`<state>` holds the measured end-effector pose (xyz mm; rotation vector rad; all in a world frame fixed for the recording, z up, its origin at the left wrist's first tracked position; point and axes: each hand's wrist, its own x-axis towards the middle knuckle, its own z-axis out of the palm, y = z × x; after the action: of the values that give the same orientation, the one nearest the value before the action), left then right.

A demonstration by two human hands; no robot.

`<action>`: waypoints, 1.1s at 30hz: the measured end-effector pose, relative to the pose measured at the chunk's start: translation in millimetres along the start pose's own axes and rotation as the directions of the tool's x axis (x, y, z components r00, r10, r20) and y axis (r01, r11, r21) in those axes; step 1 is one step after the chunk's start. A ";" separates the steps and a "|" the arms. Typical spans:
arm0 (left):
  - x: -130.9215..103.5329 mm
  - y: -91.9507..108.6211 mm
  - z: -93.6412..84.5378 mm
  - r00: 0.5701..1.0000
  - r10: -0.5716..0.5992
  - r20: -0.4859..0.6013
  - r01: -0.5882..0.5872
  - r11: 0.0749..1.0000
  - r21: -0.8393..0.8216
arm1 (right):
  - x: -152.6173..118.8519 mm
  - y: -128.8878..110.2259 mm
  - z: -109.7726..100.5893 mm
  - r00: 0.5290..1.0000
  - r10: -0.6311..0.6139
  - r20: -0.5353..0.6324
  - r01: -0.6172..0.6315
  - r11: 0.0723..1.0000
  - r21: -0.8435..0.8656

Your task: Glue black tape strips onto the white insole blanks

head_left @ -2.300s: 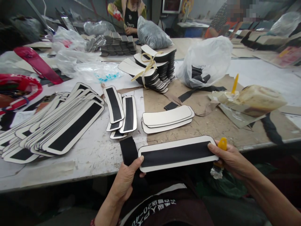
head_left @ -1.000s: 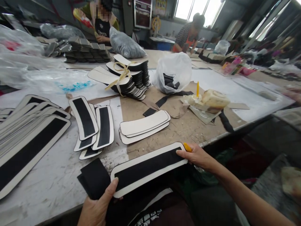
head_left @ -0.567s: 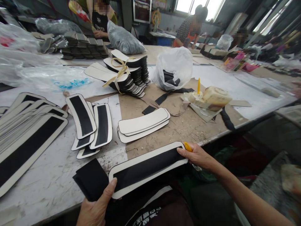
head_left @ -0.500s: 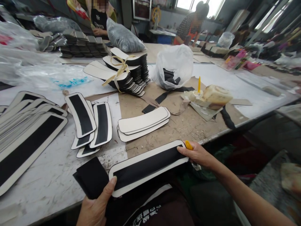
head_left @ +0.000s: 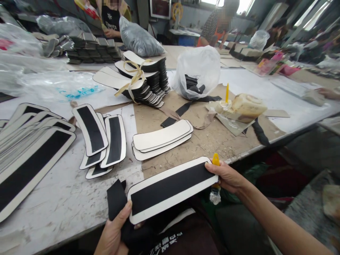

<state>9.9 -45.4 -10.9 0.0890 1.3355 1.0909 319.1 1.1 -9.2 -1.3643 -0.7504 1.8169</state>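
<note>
Two grips [head_left: 227, 176] hold one panel [head_left: 173, 188].

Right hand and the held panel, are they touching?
Touching: the head view shows the right hand gripping the held panel at one end, thumb on its upper face.

The left hand [head_left: 114, 226] is cut off by the bottom edge, and most of its fingers are hidden. The yellow brush [head_left: 215, 160] is partly covered by the right hand [head_left: 227, 177], whose fingers are mostly hidden behind the long piece [head_left: 172, 189]. The big pile [head_left: 34, 170] is cut off at the left, and another person's hand [head_left: 328, 93] at the right.
</note>
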 end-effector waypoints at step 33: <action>10.2 118.1 -5.9 0.938 0.332 -0.099 -0.342 0.933 -0.111 | 80.4 -97.3 35.7 0.787 -0.616 -0.030 0.251 0.365 -0.897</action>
<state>-64.6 21.7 52.7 0.1890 1.3472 1.4814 291.2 121.3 35.1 -1.7740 -1.7748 0.6136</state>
